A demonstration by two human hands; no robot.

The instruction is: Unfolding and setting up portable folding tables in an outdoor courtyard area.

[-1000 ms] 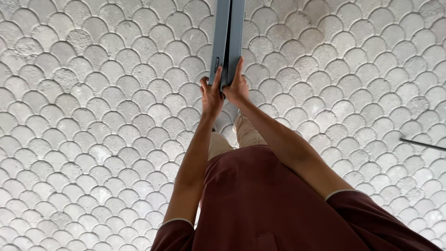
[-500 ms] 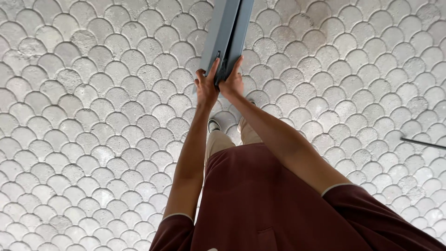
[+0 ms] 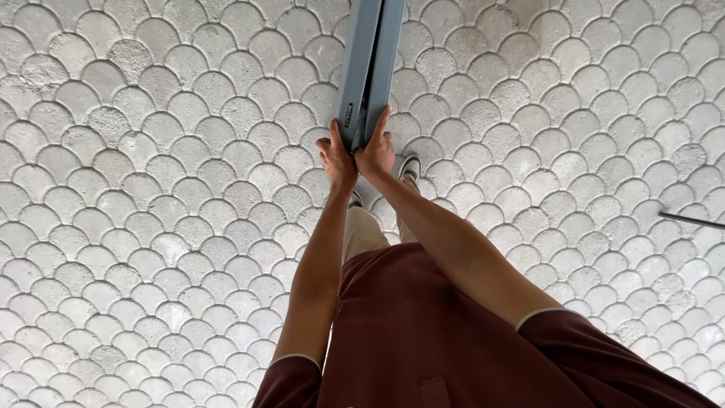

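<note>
Seen from above, both hands meet at the near end of a long grey-blue metal bar (image 3: 368,68), which runs away from the person toward the top edge of the view and passes out of sight there. The left hand (image 3: 336,157) is closed around the left side of the bar's end, fingers curled against its edge, with the thumb lying along the face. The right hand (image 3: 377,151) grips the right side of the same end, its index finger stretched up along the bar's edge while the other fingers wrap underneath. The two hands touch each other, so the bar sits directly between them and extends forward beyond the fingertips. Both arms are stretched out ahead of the body, coming from short maroon sleeves (image 3: 559,340). Below the hands a shoe (image 3: 410,167) with a light sole shows just beside the right wrist, standing on a paved floor (image 3: 151,227) of pale grey scallop-shaped stones. A thin dark rod (image 3: 691,220) lies on the floor at the right edge, well apart from the hands.
</note>
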